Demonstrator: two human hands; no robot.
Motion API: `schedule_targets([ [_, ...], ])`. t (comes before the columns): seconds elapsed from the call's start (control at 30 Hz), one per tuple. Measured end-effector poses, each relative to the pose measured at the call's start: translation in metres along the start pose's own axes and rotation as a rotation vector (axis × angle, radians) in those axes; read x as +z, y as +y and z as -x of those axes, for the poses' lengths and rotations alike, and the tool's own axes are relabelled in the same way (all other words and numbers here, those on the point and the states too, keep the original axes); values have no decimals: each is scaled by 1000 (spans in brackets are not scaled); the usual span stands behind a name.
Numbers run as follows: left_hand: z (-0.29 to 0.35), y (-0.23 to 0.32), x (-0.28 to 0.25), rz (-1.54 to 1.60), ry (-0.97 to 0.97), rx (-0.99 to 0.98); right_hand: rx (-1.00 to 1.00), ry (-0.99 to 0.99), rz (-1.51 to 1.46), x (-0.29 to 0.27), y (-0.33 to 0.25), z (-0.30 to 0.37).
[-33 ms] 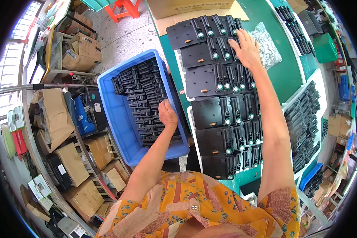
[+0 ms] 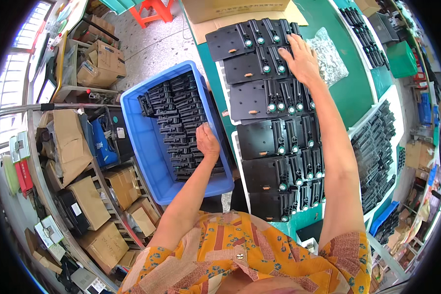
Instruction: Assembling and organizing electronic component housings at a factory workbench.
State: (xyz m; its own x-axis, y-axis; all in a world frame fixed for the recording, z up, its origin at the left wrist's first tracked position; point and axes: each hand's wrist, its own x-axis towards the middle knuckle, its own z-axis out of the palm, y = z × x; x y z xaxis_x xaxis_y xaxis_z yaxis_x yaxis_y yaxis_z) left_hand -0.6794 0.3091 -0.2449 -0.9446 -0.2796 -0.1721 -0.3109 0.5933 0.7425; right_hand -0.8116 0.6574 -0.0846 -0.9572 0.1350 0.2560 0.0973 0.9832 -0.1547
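Observation:
My right hand (image 2: 302,60) reaches to the far end of the green table, its fingers and thumb apart. It lies over the right ends of the far black plates (image 2: 240,68), beside slim black parts with round silvery-green ends (image 2: 278,60). My left hand (image 2: 208,142) is at the right side of a blue plastic bin (image 2: 167,195), close to rows of black jointed parts (image 2: 181,122) stacked in it. Its fingers are curled, and whatever they hold, if anything, is hidden. Several more black plates (image 2: 257,139) with the same slim parts run down the table toward me.
A clear bag of small pale pieces (image 2: 330,59) lies right of my right hand. Further right, a white tray (image 2: 394,115) carries piled black parts. A cardboard box (image 2: 235,11) stands at the far end. Shelving with cartons (image 2: 103,245) lines the left.
My right hand has shifted slightly left over the far plates. My left hand, the bin and the plates look unmoved.

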Motion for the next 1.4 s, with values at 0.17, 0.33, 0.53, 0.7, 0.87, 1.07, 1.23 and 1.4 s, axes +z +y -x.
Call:
schedule_targets([
  [0.17, 5, 3, -1, 5, 15, 27, -33, -102, 73, 8, -24, -8],
  [0.33, 3, 8, -4, -1, 7, 45, -40, -69, 100, 15, -27, -8],
  [0.53, 6, 12, -3, 35, 16, 46, -130, 172, -19, 3, -45, -8],
  [0.7, 2, 15, -13, 95, 31, 5, -141, 201, -197, -22, -83, 1],
  [0.87, -22, 30, -27, 283, 154, 178, -11, 80, -331, -14, -84, 11],
  [1.07, -98, 91, -28, 560, 32, 70, -105, 122, -28, 7, -85, -14],
  [1.23, -159, 132, -2, 453, 30, 202, -46, 70, 97, 14, -101, -32],
  [1.4, -179, 168, 23, 286, -83, 164, 81, 36, 198, 19, -103, -36],
])
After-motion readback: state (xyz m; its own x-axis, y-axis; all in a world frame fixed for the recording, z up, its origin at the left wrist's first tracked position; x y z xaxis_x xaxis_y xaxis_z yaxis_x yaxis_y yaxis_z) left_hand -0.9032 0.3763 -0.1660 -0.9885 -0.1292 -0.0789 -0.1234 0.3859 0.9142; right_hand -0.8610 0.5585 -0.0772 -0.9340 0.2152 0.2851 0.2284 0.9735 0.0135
